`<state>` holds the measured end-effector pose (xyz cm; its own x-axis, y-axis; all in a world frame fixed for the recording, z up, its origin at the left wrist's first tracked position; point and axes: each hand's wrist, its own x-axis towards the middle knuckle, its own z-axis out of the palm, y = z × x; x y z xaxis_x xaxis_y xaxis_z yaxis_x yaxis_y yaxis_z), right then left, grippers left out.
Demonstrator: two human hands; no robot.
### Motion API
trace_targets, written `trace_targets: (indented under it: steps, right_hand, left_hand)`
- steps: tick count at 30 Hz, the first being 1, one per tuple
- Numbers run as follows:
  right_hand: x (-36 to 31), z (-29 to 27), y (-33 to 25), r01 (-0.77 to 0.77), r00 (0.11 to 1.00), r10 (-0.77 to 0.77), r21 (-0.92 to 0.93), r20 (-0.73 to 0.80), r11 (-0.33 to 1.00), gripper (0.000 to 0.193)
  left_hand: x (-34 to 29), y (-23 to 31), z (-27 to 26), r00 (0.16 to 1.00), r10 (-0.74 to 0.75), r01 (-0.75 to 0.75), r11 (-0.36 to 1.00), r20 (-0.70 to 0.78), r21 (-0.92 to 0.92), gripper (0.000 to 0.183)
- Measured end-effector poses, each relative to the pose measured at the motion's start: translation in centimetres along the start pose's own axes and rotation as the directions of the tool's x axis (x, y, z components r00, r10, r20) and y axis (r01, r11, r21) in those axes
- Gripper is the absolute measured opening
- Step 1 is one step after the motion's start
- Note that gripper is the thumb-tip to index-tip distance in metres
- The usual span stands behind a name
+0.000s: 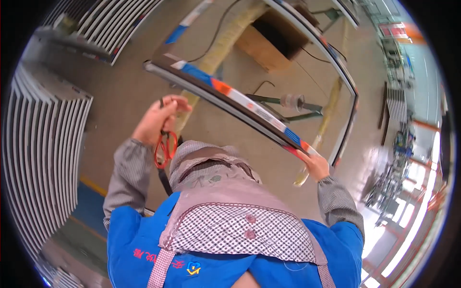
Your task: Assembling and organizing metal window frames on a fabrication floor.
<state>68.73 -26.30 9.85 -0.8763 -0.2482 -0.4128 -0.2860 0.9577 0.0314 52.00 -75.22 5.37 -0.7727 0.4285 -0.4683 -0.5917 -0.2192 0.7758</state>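
Observation:
A large dark rectangular frame, with blue, orange and white film along its edge, lies tilted in front of me. At its near right corner my right hand is closed around the edge. My left hand is off the frame, near its left corner, with the fingers bent and pinched on a thin dark piece. Red-handled scissors hang from that hand, handles toward me; their blades are mostly hidden. A black strip dangles below the scissors.
Under the frame are yellow-wrapped support bars and a green metal stand with a roll on it. An open cardboard box stands on the floor beyond. Stacked panels line the left. Cables run across the floor.

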Motion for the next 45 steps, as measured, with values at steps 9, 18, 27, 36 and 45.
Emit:
trace_targets:
  steps: [9,18,27,36,45]
  right_hand:
    - [-32.1,26.8,10.8,-0.946,0.133,0.991,0.299,0.006,0.125,0.023]
    - [-26.5,39.9,-1.9,-0.124,-0.411,0.788,0.828,0.459,-0.547,0.013]
    - [-20.8,31.4,2.3,0.069,-0.295,0.823,0.869,0.486,-0.489,0.012]
    - [-11.2,14.6,-1.2,0.223,0.067,0.957,0.931,0.282,-0.29,0.013]
    - [11.3,2.6,-21.7,0.385,0.695,0.707,0.763,0.131,-0.52,0.014]
  left_hand:
    - [11.2,-17.1,7.6,0.832,0.103,0.023,0.975,-0.546,0.22,0.021]
    - [13.6,-15.9,6.2,0.752,-0.007,0.28,0.908,-0.659,0.31,0.02]
    - [13.2,-16.5,8.5,0.744,-0.155,0.337,0.927,-0.649,0.165,0.024]
    - [7.8,-13.8,10.8,0.913,-0.334,0.303,0.94,-0.234,-0.159,0.023]
    - [-7.7,-2.6,-6.1,0.98,-0.192,0.195,0.898,0.047,-0.394,0.021]
